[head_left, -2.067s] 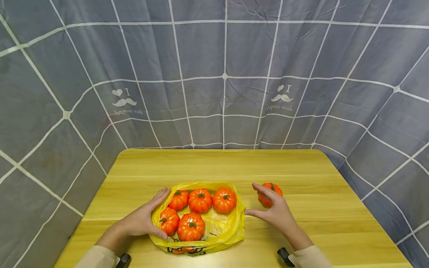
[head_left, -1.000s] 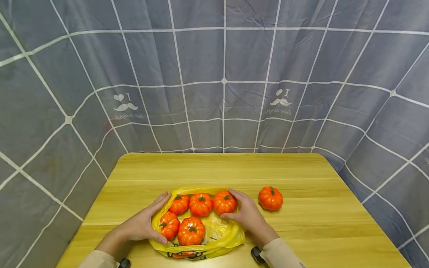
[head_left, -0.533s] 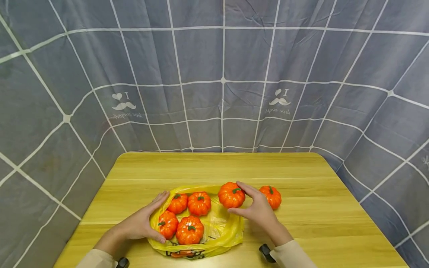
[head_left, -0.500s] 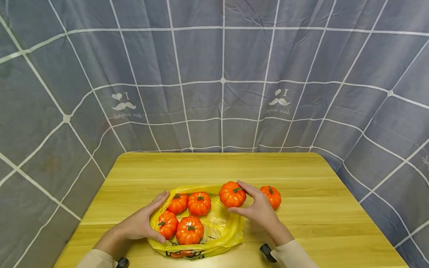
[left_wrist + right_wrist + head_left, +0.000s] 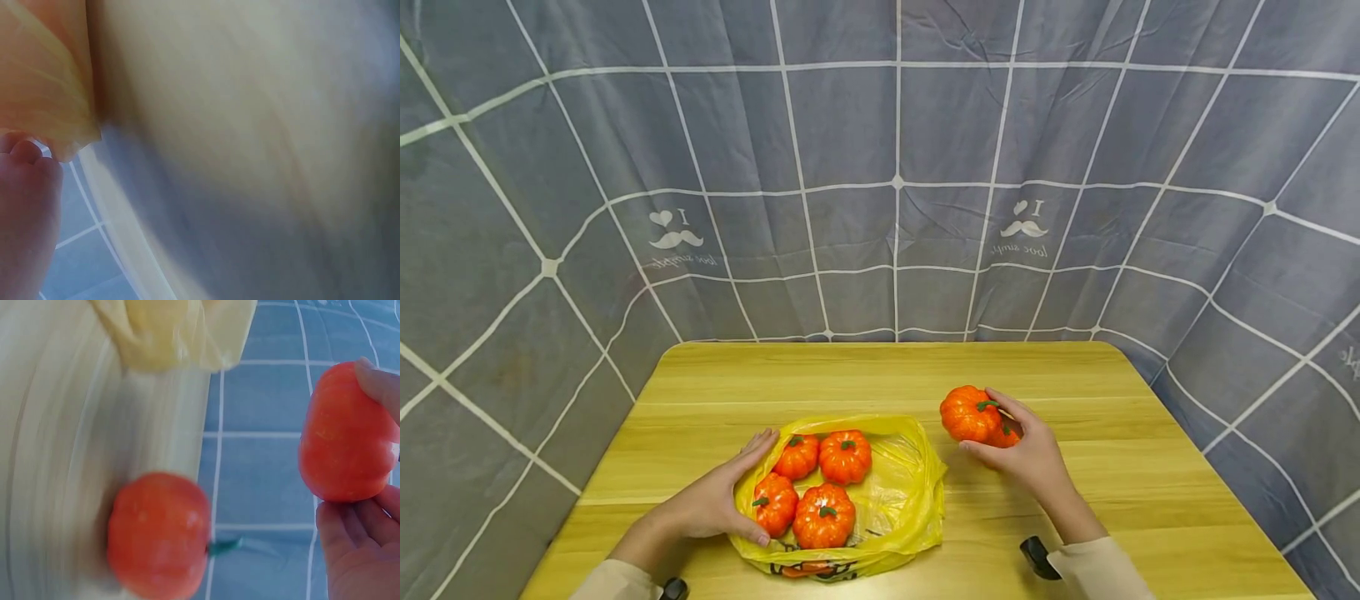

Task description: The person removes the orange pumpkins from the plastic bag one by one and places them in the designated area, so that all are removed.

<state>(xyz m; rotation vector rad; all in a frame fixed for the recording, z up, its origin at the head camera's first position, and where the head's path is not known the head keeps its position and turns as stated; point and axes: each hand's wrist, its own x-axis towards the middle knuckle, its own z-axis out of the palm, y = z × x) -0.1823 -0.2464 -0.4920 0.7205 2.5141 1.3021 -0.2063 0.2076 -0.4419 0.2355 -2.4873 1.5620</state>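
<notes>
In the head view a yellow plastic bag (image 5: pixel 898 508) lies with its mouth spread wide on the table, several small orange pumpkins (image 5: pixel 846 457) inside. My left hand (image 5: pixel 718 498) holds the bag's left side, thumb towards the front; the left wrist view shows only part of this hand against the yellow plastic. Right of the bag, my right hand (image 5: pixel 1033 450) grips another orange pumpkin (image 5: pixel 966 414) between thumb and fingers, raised off the table. Partly hidden behind it is a loose pumpkin (image 5: pixel 1004 434). The right wrist view shows the held pumpkin (image 5: pixel 347 437) apart from the loose one (image 5: pixel 159 537).
The wooden table (image 5: pixel 880 375) has rounded far corners. A grey curtain (image 5: pixel 850 225) with white grid lines hangs behind it and at both sides. Dark wrist devices (image 5: pixel 1040 557) are worn near both sleeves.
My right hand came to the bag from the right, took hold of its back-right pumpkin, lifted it out and carried it rightward to the loose pumpkin. My left hand stayed on the bag.
</notes>
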